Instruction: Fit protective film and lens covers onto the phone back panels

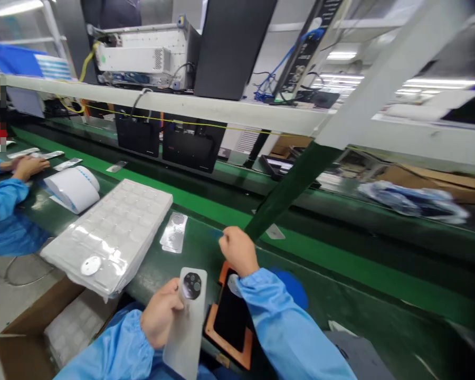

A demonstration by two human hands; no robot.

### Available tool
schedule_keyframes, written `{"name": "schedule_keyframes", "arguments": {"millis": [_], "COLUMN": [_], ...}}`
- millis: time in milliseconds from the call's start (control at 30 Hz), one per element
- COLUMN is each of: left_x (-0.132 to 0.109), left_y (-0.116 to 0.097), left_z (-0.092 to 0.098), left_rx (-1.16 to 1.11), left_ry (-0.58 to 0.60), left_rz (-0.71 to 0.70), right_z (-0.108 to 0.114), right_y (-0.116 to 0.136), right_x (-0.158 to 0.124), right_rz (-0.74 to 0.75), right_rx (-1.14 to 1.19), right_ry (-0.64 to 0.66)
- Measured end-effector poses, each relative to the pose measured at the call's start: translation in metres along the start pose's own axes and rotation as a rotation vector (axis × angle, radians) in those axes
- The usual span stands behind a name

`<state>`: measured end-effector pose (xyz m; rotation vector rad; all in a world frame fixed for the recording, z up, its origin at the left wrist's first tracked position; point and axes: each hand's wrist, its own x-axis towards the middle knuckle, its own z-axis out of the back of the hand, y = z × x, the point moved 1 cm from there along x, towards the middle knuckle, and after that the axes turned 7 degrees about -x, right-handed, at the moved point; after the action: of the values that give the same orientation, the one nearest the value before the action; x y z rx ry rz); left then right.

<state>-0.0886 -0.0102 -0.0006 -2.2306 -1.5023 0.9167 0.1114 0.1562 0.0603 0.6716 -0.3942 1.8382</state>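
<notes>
My left hand (161,313) grips a pale grey smartphone (186,327) by its side, its back up, with a round black camera module (192,285) near the top. My right hand (239,251) is closed above the green belt (190,253), pinching what looks like a thin blue film (217,233). Beneath my right forearm, an orange fixture (225,343) holds a black phone-shaped panel (230,316). A small round silver part (233,285) lies on it, partly hidden by my sleeve.
A plastic-wrapped white tray (111,232) and a clear sheet with round parts (174,233) lie left of my hands. A white label roll (73,188) sits near a co-worker's hand (28,168). A cardboard box (35,338) stands below the belt edge, and a white shelf rail (162,103) runs overhead.
</notes>
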Motion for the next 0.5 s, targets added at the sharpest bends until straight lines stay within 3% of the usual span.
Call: {"name": "schedule_keyframes", "arguments": {"millis": [133, 167, 200, 333, 433, 500], "left_x": [0.005, 0.009, 0.012, 0.024, 0.027, 0.026], "left_y": [-0.006, -0.004, -0.002, 0.012, 0.022, 0.026], "left_z": [0.005, 0.004, 0.002, -0.016, -0.036, -0.050], "left_rx": [-0.008, -0.015, -0.020, -0.024, -0.042, -0.087], "left_ry": [0.015, 0.037, 0.061, 0.131, 0.139, 0.137], "left_rz": [0.024, 0.045, 0.065, 0.110, 0.136, 0.157], "right_z": [0.055, 0.065, 0.071, 0.054, 0.043, 0.049], "right_y": [-0.105, -0.124, -0.137, -0.148, -0.141, -0.126], "right_x": [-0.029, -0.045, -0.064, -0.129, -0.151, -0.156], "right_rz": [-0.286, -0.296, -0.258, -0.051, -0.022, -0.026], "right_rx": [-0.204, -0.265, -0.303, -0.279, -0.221, -0.169], "right_ry": [-0.221, -0.260, -0.211, 0.164, 0.238, 0.237]}}
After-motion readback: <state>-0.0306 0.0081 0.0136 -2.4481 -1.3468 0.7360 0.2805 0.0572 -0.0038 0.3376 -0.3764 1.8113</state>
